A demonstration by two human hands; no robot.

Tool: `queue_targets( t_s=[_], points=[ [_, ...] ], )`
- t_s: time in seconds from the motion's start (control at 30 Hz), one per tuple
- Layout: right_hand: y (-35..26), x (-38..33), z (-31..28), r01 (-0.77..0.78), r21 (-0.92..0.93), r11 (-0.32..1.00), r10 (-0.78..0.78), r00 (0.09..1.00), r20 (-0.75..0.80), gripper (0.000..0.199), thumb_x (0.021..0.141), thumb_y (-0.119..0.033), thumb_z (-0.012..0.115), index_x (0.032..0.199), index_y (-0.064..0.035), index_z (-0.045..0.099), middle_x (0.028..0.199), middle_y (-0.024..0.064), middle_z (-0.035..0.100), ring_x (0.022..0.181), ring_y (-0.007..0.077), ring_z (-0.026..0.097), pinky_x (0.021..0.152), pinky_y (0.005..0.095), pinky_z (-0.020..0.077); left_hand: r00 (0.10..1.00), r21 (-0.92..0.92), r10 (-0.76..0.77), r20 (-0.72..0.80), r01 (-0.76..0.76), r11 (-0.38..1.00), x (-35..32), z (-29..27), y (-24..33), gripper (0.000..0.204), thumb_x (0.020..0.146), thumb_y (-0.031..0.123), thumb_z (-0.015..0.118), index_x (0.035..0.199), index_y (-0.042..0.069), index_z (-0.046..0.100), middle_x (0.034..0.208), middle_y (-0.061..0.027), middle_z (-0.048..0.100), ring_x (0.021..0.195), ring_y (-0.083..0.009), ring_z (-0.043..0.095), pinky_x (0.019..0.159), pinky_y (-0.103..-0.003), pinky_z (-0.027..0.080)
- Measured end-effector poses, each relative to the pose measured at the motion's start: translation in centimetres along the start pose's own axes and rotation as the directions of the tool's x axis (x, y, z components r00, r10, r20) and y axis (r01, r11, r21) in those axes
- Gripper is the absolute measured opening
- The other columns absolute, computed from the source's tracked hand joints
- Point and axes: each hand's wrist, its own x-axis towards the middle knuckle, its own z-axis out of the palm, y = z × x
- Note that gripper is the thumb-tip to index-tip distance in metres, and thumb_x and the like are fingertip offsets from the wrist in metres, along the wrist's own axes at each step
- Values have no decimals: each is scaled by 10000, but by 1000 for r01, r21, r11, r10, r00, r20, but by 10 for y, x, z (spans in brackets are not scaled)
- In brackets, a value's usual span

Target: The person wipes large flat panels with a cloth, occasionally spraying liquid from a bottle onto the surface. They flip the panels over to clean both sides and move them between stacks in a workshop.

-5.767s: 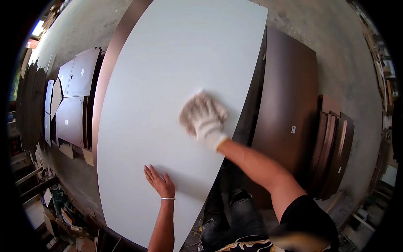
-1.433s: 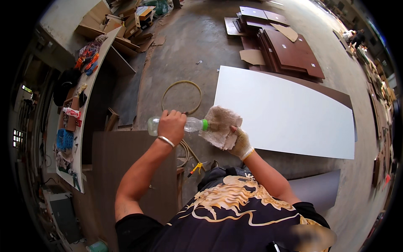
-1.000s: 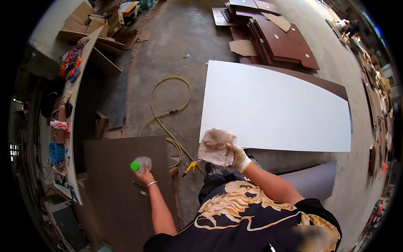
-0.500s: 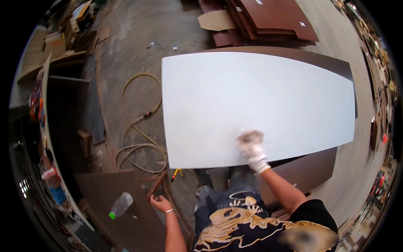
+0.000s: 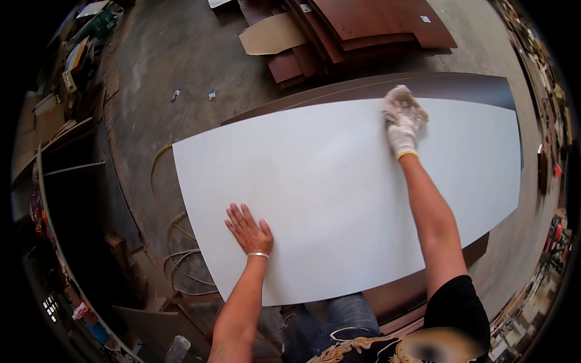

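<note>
White knit glove (image 5: 402,140) on our right hand (image 5: 403,120), fingers bent round a beige rag (image 5: 422,114) at the far edge of the white panel (image 5: 339,187), probably to cover the rim too. Our bare left hand (image 5: 250,233) lies spread, empty, on the panel's left part, likely bracing it. Clear bottle (image 5: 177,349) off its near-left corner, red-brown boards (image 5: 378,24) stacked beyond it.

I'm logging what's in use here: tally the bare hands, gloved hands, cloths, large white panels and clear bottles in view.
Bare hand: 1
Gloved hand: 1
Cloth: 1
Large white panel: 1
Clear bottle: 1
Total: 5
</note>
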Motion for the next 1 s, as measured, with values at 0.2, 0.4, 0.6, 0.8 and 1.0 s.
queue_targets(
  t_s=[0.2, 0.4, 0.6, 0.8, 1.0],
  points=[
    [-174, -49, 35, 382, 344, 858, -381, 922, -73, 637, 1025, -396, 426, 1602, -147, 318, 1716, 81, 126, 1581, 291, 67, 1275, 521, -42, 999, 19, 31, 35, -32, 999, 4, 6, 3, 762, 910, 275, 445, 1578, -34, 244, 1678, -243, 149, 1566, -410, 94, 1259, -550, 48],
    [-175, -36, 28, 470, 255, 845, -454, 883, -121, 487, 950, -299, 591, 1403, -121, 606, 1578, 137, 443, 1542, 317, 242, 1287, 487, 56, 999, 28, 35, 10, -35, 999, -6, 9, -22, 783, 898, 296, 448, 1577, -34, 243, 1664, -274, 163, 1554, -445, 113, 1250, -582, 65],
    [-107, -1, 22, 168, 184, 968, -152, 983, -100, 471, 1037, -236, 440, 1492, -146, 522, 1563, 135, 456, 1510, 303, 303, 1280, 435, 85, 998, 36, 39, 40, -40, 999, 4, -4, -9, 821, 885, 302, 469, 1585, -37, 208, 1655, -301, 154, 1545, -474, 113, 1240, -615, 71],
    [-271, -50, 19, 546, 223, 808, -573, 816, 76, 554, 972, -241, 505, 1508, -104, 485, 1635, 148, 336, 1542, 355, 216, 1283, 437, 102, 995, -38, 30, 97, -26, 999, -2, -4, -13, 848, 882, 314, 528, 1585, -36, 207, 1655, -305, 140, 1545, -476, 105, 1238, -629, 67],
    [-168, -20, 32, 231, 398, 888, -243, 970, -20, 474, 1045, -123, 396, 1500, -168, 522, 1586, 35, 454, 1494, 210, 356, 1247, 336, 228, 988, -140, 29, 152, -8, 990, 0, 0, -10, 805, 948, 373, 490, 1598, -11, 207, 1672, -280, 97, 1558, -455, 47, 1227, -647, 36]
  ],
)
